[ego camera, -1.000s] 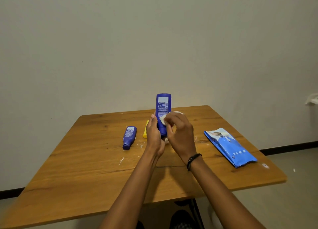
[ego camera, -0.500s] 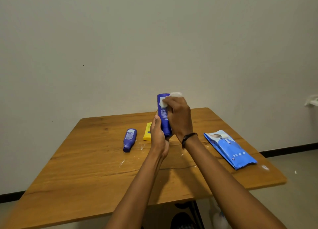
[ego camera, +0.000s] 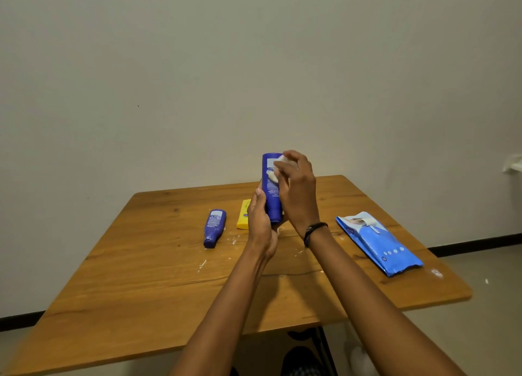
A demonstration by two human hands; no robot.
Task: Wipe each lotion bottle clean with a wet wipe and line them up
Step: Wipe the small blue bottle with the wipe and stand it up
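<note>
Blue lotion bottle [ego camera: 270,197] gripped by left hand [ego camera: 261,224], right hand [ego camera: 300,195] pinching wet wipe [ego camera: 273,175] against it, over white-smeared table [ego camera: 141,291].

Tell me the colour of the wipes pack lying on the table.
The wipes pack is blue with white print; head view.

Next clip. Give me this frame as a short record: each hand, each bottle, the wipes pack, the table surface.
left hand: grips the lower end of the tall blue bottle, held upright above the table
right hand: presses a white wet wipe against that bottle's upper part
small blue bottle: lying on the table, left of the hands, untouched
yellow bottle: lying behind the left hand, partly hidden
wipes pack: blue, flat on the table at right
table surface: white smears near the bottles
lined up: none yet
</note>
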